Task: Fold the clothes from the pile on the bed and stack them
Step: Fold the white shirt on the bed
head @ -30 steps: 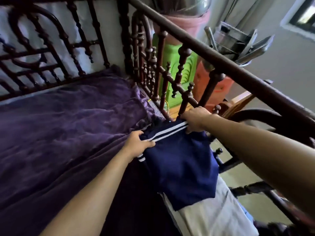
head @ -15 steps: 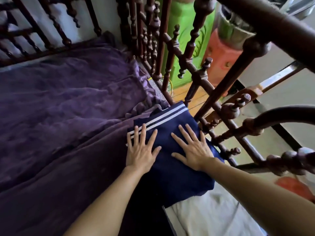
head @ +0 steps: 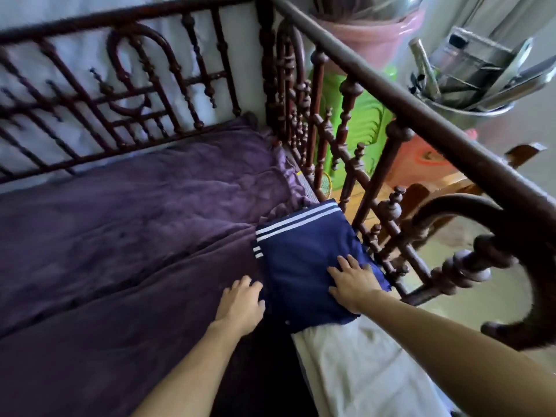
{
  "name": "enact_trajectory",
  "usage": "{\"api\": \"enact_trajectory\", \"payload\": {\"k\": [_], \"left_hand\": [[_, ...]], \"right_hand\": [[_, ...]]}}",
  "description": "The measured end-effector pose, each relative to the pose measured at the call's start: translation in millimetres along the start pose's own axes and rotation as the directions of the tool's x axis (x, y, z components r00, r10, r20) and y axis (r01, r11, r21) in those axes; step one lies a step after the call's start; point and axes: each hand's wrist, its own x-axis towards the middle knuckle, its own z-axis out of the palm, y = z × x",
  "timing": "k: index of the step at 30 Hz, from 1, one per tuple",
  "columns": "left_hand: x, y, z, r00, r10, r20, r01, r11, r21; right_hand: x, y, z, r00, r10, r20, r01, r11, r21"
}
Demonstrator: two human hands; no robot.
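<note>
Pressing palm-down, the right hand [head: 353, 282] lies flat on the near right part of the navy garment [head: 304, 251], fingers straight and slightly spread, gripping nothing. The left hand [head: 240, 302] rests on the purple bedcover [head: 135, 236] just beside the garment's left edge. Its fingers are loosely bent and hold nothing. Whether the fingertips touch the hem cannot be told.

Garment position: right margin of the bedcover, close against the wooden rail [head: 388, 212]. It is folded to a compact rectangle, with two white stripes along the far edge and a short striped band at the left corner. Its near edge overlaps a white cloth [head: 361, 371] that runs towards the camera.

Progress (judgement): this piece looks folded and set down, and the flat right hand suggests smoothing as the step in hand. With the white cloth beneath it, a stack seems to have begun, with at least two items. No heap of unfolded clothes falls within the view, so what remains cannot be counted.

Writing: none legible. No brand or label shows, and the stripes are the only marking.
</note>
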Motion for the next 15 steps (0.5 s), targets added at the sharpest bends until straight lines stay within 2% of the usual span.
{"api": "enact_trajectory", "payload": {"k": [3, 7, 11, 15], "left_hand": [[-73.2, -19.4, -1.2, 0.990, -0.143, -0.007, 0.141, 0.982, -0.126], [-171.7, -49.3, -7.2, 0.947, -0.314, -0.063, 0.297, 0.935, -0.191], [-269.9, -86.5, -22.3, 0.874, -0.462, -0.150, 0.423, 0.876, -0.232], [-369.5, -133.0, -36.8, 0.764, -0.606, -0.224, 0.555, 0.793, -0.251]], "right_hand": [[-20.0, -32.0, -26.4, 0.983, -0.146, -0.109, 0.141, 0.989, -0.053], [-51.4, -102.0, -64.5, 0.895, -0.401, -0.196, 0.388, 0.916, -0.099], [-89.8, -190.5, -94.8, 0.756, -0.613, -0.231, 0.596, 0.790, -0.147], [-140.7, -286.9, -120.6, 0.591, -0.768, -0.247, 0.733, 0.639, -0.234]]}}
